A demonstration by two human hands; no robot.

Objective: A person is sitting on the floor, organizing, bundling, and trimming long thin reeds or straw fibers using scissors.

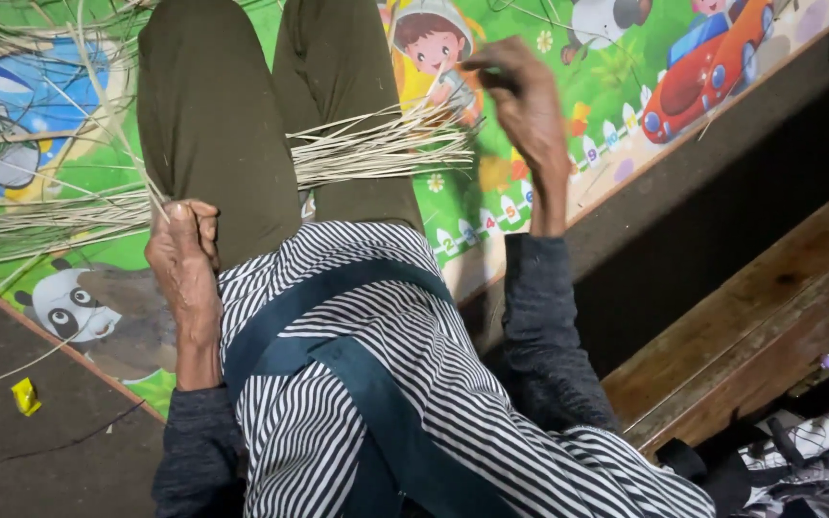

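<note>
Covering the dark floor (59,451), a cartoon mat (491,192).

The pale strips (376,149) run under the legs (213,115) and off the mat's (491,192) left edge; the right hand's (525,101) fingertips are blurred.

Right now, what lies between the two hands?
In the head view, the olive-trousered legs and thin pale strips lie between left hand and right hand.
</note>
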